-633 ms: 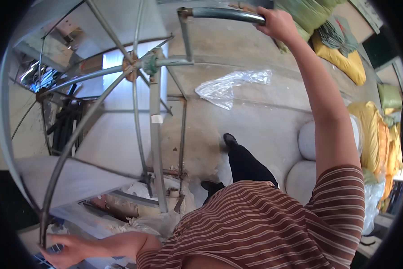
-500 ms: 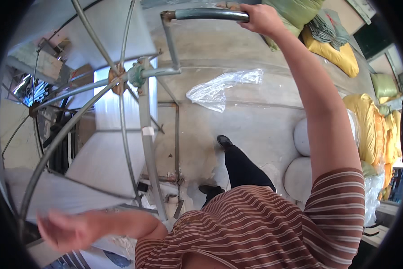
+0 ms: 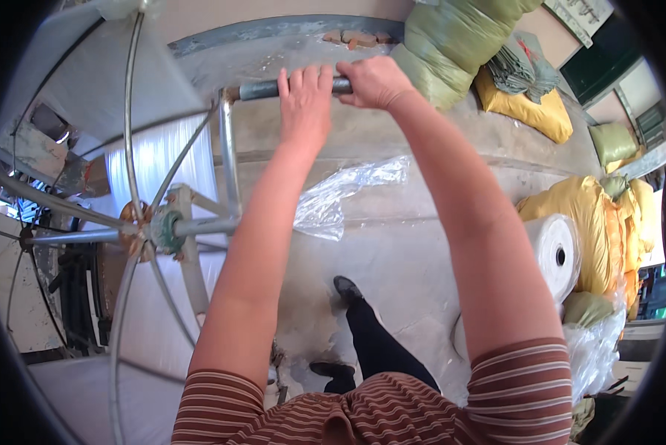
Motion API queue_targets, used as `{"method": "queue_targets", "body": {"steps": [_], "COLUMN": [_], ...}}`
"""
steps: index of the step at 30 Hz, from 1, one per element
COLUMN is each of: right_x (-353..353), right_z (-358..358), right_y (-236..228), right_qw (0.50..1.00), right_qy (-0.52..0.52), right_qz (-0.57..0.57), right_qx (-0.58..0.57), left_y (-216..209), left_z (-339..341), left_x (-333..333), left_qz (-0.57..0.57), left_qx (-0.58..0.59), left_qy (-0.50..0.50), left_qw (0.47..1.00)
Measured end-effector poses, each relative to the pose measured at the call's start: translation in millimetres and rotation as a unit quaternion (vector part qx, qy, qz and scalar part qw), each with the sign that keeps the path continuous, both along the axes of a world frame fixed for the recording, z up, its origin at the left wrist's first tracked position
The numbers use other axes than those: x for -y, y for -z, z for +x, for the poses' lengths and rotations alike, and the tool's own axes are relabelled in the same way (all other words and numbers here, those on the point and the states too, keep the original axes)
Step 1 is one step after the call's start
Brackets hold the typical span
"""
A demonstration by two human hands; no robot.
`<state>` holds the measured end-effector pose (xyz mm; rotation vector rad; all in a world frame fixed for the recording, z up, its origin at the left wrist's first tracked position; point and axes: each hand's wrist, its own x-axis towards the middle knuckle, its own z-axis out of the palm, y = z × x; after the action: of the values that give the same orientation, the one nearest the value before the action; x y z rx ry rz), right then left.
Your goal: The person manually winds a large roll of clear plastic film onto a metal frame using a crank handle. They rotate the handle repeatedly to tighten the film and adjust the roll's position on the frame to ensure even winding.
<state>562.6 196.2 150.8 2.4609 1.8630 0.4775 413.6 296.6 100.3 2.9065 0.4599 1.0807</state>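
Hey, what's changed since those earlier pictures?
Your left hand has left the spoked frame and come up and rightward onto the crank handle, beside your right hand. The spokes' angles have shifted. The right hand still holds the handle; the clear plastic sheet still lies on the floor.

Clear plastic (image 3: pixel 329 208) lies on the floor (image 3: pixel 396 263); a large green sack (image 3: pixel 451 55) sits beside a yellow sack (image 3: pixel 531 117)
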Motion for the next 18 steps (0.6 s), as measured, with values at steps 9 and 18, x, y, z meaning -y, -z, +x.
{"method": "queue_targets", "body": {"steps": [9,18], "right_x": [-28,9], "right_z": [41,11], "right_y": [120,257], "right_qw": [0.99,0.964], "right_qy": [-0.008,-0.057], "right_qz": [-0.104,-0.149], "right_qx": [-0.09,-0.212], "left_y": [121,231], "left_z": [46,3], "left_x": [-11,30], "left_qz": [-0.099,-0.178], "left_qx": [-0.027,-0.143], "left_qy": [-0.035,-0.036], "left_qw": [0.994,0.973]}}
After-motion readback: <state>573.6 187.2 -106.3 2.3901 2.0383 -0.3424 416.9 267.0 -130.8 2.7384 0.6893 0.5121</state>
